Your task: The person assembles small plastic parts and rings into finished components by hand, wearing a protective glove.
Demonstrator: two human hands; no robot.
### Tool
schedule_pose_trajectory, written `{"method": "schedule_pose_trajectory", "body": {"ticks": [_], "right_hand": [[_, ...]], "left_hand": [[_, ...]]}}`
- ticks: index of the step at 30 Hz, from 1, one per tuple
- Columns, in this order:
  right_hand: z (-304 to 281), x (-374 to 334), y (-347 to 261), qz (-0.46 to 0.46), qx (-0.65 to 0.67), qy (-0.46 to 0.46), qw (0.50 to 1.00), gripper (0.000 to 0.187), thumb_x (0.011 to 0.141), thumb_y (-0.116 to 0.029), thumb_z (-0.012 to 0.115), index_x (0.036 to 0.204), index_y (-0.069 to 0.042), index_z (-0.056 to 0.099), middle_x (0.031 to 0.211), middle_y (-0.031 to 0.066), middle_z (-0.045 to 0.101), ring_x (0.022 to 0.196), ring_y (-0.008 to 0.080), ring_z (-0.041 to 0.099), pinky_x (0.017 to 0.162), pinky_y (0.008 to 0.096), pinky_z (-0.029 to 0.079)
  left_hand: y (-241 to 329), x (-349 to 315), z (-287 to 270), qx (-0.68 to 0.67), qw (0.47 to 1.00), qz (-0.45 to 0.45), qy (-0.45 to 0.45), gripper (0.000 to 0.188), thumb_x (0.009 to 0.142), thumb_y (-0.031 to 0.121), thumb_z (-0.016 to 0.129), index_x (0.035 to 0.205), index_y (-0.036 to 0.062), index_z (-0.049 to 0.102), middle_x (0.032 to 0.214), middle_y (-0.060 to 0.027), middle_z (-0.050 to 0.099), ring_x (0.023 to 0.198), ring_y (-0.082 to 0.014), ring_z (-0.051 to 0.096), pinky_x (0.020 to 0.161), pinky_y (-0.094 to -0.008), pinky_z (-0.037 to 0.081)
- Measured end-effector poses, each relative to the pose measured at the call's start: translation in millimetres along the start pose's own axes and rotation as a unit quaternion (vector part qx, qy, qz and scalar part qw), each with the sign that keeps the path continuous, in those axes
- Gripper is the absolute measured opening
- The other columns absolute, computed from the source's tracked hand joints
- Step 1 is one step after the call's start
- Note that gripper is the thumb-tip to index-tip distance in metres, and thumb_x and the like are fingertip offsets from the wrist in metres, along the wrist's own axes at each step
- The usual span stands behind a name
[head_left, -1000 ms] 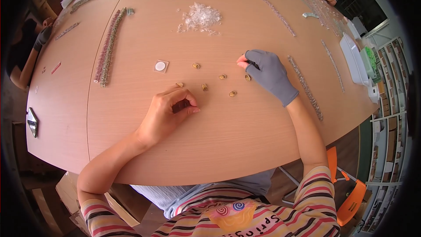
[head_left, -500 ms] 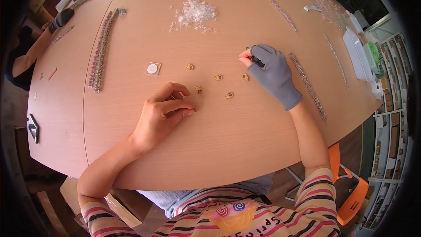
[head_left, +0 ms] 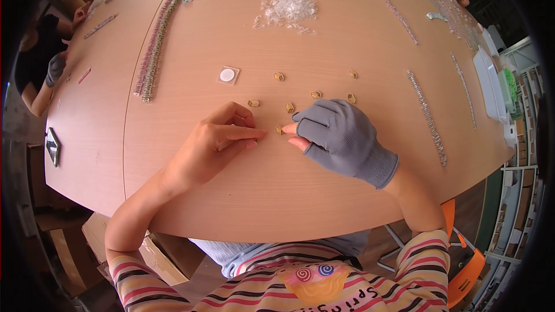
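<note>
Small gold bead-like pieces with dark markings, such as this gold piece point(head_left: 316, 95), lie scattered on the table point(head_left: 254, 208) in front of me. My right hand point(head_left: 347, 138), in a grey glove with bare fingertips, reaches in from the right, palm down. Its fingertips meet one gold bead point(head_left: 280, 130) near the tip of my left index finger. My bare left hand point(head_left: 214, 144) rests at the table with thumb and index finger drawn together; a tiny dark spot shows between them, too small to name.
A square clear case with a white disc point(head_left: 228, 74) lies beyond my left hand. Farther back is a clear plastic heap point(head_left: 289, 7). Beaded strands point(head_left: 151, 52) lie left, another strand point(head_left: 428, 118) right. A phone-like object point(head_left: 52, 147) sits at the left edge. Other people sit across the table.
My right hand has come down and inward from the far right to a gold bead beside my left hand. My left hand keeps its pinch. The whole view has shifted slightly.
</note>
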State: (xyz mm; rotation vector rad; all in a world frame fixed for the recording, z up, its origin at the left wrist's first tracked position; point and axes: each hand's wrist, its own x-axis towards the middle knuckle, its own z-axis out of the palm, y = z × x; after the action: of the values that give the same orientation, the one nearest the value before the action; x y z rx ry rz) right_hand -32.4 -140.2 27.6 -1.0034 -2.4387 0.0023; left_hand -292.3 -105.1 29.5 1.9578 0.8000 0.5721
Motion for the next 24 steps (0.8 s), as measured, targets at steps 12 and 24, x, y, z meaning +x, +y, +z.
{"method": "schedule_pose_trajectory", "body": {"ticks": [12,24], "right_hand": [[7,3,-2,0.038,0.109,0.009,0.993,0.009,0.084,-0.015,0.073,0.091,-0.01,0.071,0.085,0.002,0.065,0.077,0.022,0.062,0.068,0.0347,0.051],[14,94,24,0.119,0.096,-0.018,0.988,0.025,0.084,-0.025,0.074,0.097,-0.005,0.068,0.092,0.0062,0.066,0.087,0.0254,0.064,0.074,0.038,0.053]], "left_hand": [[9,-7,-10,0.104,0.994,0.026,0.036,0.029,0.083,-0.006,0.071,0.111,0.0004,0.07,0.094,-0.0092,0.067,0.074,-0.0176,0.064,0.069,-0.0296,0.054],[-11,-45,-18,0.168,0.976,0.125,0.056,0.025,0.086,-0.006,0.065,0.111,-0.0008,0.068,0.109,-0.0135,0.064,0.096,-0.0285,0.065,0.082,-0.0362,0.056]]}}
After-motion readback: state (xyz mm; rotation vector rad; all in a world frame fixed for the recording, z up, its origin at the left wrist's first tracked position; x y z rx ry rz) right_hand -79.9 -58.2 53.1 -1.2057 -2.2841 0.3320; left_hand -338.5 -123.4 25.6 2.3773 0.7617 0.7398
